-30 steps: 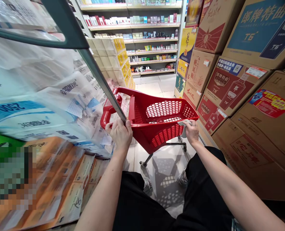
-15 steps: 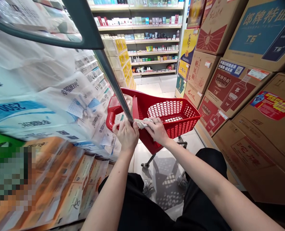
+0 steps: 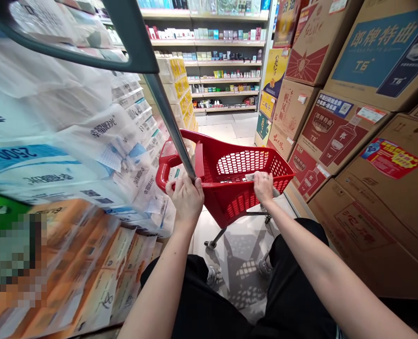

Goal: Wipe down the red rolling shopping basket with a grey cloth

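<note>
A red plastic shopping cart basket (image 3: 212, 205) on wheels stands in front of me, with slotted side walls. My left hand (image 3: 188, 203) is closed on the basket's near rim, right beside the lower end of the slanting metal pole (image 3: 175, 125). Further along the same rim, toward the right corner, my right hand (image 3: 264, 188) grips a pale cloth (image 3: 275, 192) folded over the edge. Bits of the cloth show on both sides of the fingers; the rest is hidden under the hand. A dark grey handle (image 3: 138, 47) tops the pole, close to the camera.
On the left are stacked white plastic-wrapped packs (image 3: 99, 127) and orange packs (image 3: 85, 263). Cardboard cartons (image 3: 364, 188) are piled on the right. Behind the cart, shelves (image 3: 226, 66) carry small boxed goods. My legs straddle the floor (image 3: 244, 263) near the cart's wheels.
My right hand has slid with the cloth along the near rim, from beside the left hand to near the right corner. The left hand stays in place.
</note>
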Demonstrator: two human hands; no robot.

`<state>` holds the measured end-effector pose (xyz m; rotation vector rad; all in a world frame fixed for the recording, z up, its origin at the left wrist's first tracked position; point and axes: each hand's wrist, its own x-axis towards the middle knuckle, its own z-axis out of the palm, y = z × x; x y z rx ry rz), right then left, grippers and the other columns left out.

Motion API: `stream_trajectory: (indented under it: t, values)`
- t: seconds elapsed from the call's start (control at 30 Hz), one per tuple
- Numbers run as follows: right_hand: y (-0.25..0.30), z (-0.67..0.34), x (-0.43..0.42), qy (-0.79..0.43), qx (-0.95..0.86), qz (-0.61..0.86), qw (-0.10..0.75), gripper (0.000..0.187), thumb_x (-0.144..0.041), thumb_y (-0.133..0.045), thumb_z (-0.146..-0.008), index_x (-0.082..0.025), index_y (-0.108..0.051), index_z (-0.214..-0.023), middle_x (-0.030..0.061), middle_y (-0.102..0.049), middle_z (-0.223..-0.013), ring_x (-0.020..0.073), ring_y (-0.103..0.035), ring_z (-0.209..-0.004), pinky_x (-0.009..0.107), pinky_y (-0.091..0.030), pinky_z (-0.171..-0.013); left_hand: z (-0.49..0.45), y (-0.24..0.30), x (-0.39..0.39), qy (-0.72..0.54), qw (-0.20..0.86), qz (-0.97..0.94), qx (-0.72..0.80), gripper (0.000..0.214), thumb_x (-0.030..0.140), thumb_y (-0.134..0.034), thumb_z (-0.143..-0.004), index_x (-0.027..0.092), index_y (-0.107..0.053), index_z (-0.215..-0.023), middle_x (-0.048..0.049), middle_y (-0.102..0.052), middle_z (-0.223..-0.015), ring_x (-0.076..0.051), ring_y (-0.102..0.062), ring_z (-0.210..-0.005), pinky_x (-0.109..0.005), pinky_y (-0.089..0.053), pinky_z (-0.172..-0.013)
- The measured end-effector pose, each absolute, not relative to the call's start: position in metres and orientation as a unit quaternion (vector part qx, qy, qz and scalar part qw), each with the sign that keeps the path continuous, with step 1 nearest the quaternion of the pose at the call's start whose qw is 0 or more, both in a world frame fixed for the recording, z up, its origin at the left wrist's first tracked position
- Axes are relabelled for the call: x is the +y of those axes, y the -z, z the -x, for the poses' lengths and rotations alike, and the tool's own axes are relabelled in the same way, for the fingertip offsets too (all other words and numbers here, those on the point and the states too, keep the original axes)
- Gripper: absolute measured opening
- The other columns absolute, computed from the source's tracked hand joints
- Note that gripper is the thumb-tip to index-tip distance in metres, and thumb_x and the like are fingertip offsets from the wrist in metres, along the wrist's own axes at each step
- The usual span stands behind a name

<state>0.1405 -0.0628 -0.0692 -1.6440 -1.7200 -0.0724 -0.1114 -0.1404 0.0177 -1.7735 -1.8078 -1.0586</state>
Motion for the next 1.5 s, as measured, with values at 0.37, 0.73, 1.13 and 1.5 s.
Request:
stream_trajectory:
  t: [0.37,0.73,1.13,1.5]
  values:
    - [0.017,-0.025,-0.106,-0.042,-0.801,0.421,0.424,0.034,-0.032,-0.029,-0.097,-0.024,-0.051,-0.122,0.0048,-0.054,-0.124,0.0178,-0.045,-0.113,0.033,-0.034,-0.096,0.111,-0.027,-0.142,0.34,0.208,0.662,-0.635,0.034,0.039,-0.031,-0.091,0.014,-0.053,-0.097,-0.0115,-0.064,-0.078,-0.026,-0.057,-0.087,-0.044,-0.026,-0.093]
    - [0.061,-0.129,-0.066,0.021,-0.767,0.531,0.36,0.035,-0.034,-0.026,-0.097,-0.021,-0.056,-0.112,0.0075,-0.06,-0.109,0.0195,-0.049,-0.101,0.033,-0.032,-0.091,0.155,-0.056,-0.137,0.167,0.262,0.767,-0.562,0.039,0.039,-0.031,-0.091,0.021,-0.061,-0.076,-0.0076,-0.064,-0.076,-0.023,-0.058,-0.076,-0.039,-0.033,-0.081]
    - [0.015,0.004,-0.128,-0.034,-0.769,0.45,0.453,0.055,-0.034,-0.035,-0.092,-0.018,-0.024,-0.143,0.0099,-0.033,-0.144,0.0232,-0.025,-0.134,0.048,-0.015,-0.113,0.147,-0.055,-0.142,0.161,0.26,0.767,-0.565,0.042,0.037,-0.03,-0.092,0.02,-0.065,-0.078,-0.0094,-0.065,-0.08,-0.023,-0.058,-0.076,-0.038,-0.033,-0.074]
    - [0.049,-0.036,-0.116,0.042,-0.781,0.445,0.436,0.044,-0.029,-0.04,-0.092,-0.017,-0.041,-0.135,0.0128,-0.043,-0.134,0.0231,-0.035,-0.128,0.045,-0.028,-0.11,0.138,-0.055,-0.156,0.194,0.241,0.758,-0.574,0.042,0.039,-0.03,-0.091,0.018,-0.064,-0.077,-0.0104,-0.061,-0.072,-0.024,-0.055,-0.076,-0.038,-0.032,-0.073]
